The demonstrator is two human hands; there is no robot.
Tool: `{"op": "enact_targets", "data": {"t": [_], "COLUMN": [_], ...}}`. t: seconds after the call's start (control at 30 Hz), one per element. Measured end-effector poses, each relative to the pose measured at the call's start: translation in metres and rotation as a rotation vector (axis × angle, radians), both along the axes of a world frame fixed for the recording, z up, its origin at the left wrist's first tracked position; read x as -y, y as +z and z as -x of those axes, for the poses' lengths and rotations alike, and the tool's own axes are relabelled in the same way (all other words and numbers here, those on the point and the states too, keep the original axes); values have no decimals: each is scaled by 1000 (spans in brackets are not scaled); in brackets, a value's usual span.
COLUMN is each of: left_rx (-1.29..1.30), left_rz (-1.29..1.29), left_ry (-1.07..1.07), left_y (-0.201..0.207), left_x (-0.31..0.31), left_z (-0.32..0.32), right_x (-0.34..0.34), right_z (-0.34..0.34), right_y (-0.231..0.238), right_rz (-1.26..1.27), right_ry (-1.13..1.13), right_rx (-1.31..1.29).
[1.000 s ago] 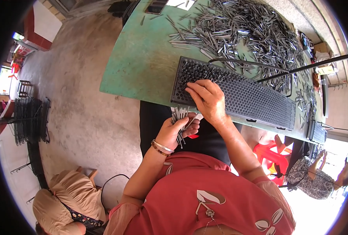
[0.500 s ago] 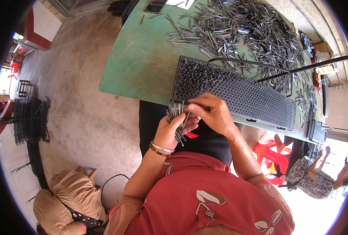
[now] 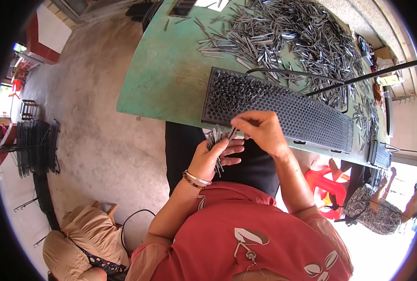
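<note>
Green table (image 3: 154, 79), right hand (image 3: 264, 133) withdrawn from tray (image 3: 307, 114), pinching strip (image 3: 233, 133)

The green desk (image 3: 154, 82) is strewn on its far side with a heap of thin dark sticks (image 3: 276, 35), while a long black tray (image 3: 307, 117) pitted with holes is set along its near edge.

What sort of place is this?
Probably a small workshop: a green table bears a large heap of thin dark strips, beside a honeycomb tray partly filled with similar pieces.
</note>
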State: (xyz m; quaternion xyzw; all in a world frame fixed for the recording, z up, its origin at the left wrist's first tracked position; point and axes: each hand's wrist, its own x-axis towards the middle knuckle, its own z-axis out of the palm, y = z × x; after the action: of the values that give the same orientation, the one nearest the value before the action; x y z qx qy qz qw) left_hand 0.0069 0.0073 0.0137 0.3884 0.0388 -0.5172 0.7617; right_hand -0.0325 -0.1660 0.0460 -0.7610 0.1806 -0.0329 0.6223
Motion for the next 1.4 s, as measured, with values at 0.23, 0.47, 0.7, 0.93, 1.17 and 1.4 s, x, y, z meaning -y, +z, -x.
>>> {"op": "enact_targets", "data": {"t": [0.23, 0.47, 0.7, 0.93, 1.17, 1.4], "left_rx": [-47, -63, -45, -48, -42, -28], "left_rz": [-14, -17, -35, -28, -30, -38], "left_ry": [-1, -7, -64, -64, -82, -91], "left_y": [-9, -14, -11, -13, -13, -13], "left_x": [2, -1, -2, -3, -3, -3], "left_z": [-1, -1, -1, 0, -1, 0], "right_x": [-3, -10, -10, -11, -7, -9], "right_z": [-16, -15, -17, -17, -21, -20], "right_y": [-11, -10, -10, -9, -12, -15], "right_rz": [190, 464, 656, 750, 648, 622], "right_ry": [-329, -209, -79, 23, -66, -18], "right_rx": [210, 308, 453, 460, 406, 430]}}
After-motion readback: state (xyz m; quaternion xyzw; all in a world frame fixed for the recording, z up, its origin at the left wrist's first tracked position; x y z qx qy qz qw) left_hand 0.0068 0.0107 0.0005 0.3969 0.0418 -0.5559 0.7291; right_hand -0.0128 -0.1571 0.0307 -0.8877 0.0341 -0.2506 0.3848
